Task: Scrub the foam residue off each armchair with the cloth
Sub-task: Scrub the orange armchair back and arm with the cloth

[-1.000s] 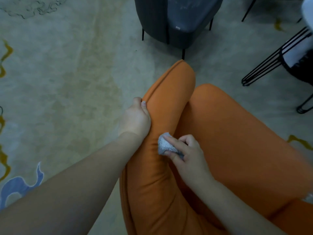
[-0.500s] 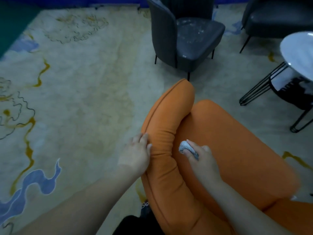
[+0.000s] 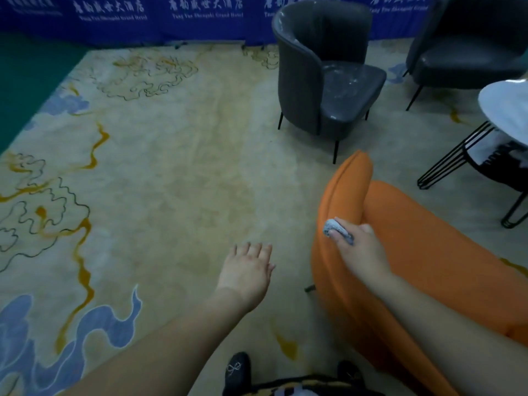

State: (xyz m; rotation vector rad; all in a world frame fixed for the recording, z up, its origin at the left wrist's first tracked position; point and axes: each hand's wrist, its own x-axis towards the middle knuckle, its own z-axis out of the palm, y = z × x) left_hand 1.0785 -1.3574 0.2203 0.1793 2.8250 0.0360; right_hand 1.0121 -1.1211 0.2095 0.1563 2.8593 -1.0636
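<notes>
Two armchairs concern us: our right hand (image 3: 360, 254) keeps a holding grip on the cloth (image 3: 337, 227) against the near orange armchair (image 3: 445, 267); left hand (image 3: 248, 270) wide, empty. Far grey armchair (image 3: 323, 72) shows white residue, seemingly unscrubbed.

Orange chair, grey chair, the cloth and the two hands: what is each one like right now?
Orange armchair: no foam showing, cloth on its arm.
Cloth: bunched, pressed on the arm.
Right hand: grips the cloth.
Left hand: open, off the chair, holding nothing.
Grey armchair: white residue on its seat.
</notes>
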